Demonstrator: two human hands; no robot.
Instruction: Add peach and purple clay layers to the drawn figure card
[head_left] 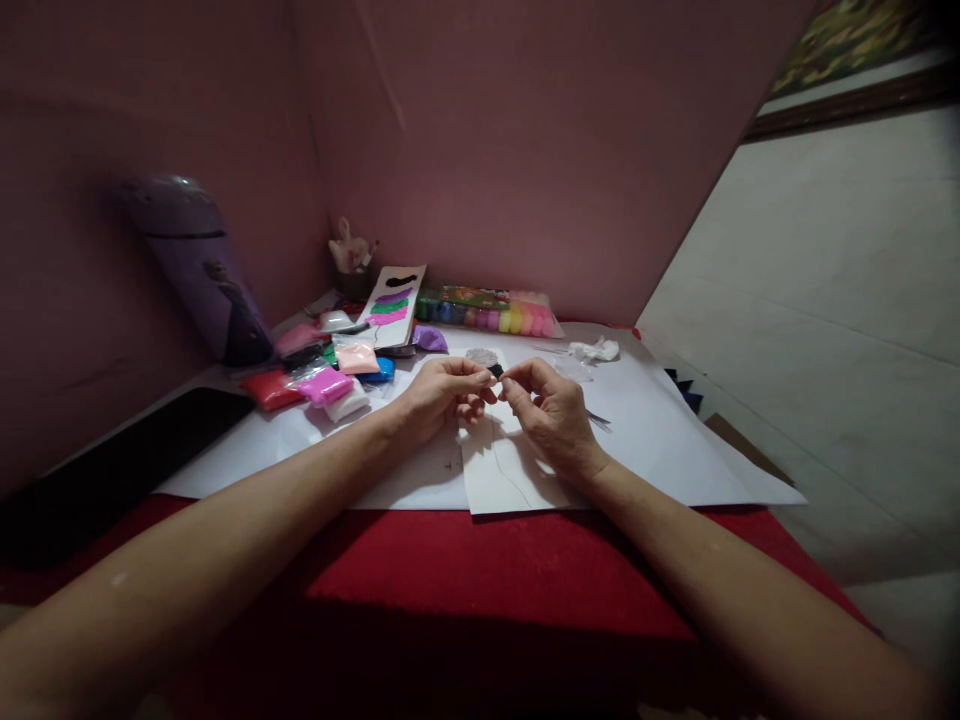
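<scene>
In the middle of the frame our left hand (442, 395) and right hand (551, 410) pinch a tiny black clay bit (496, 371), each grip closed on it. The white card (502, 480) below shows only a thin line, no clay yet.

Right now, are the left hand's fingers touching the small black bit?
Touching. Head view: the left hand closes its fingers on the black bit with no gap showing; the right hand pinches it from the other side.
</scene>
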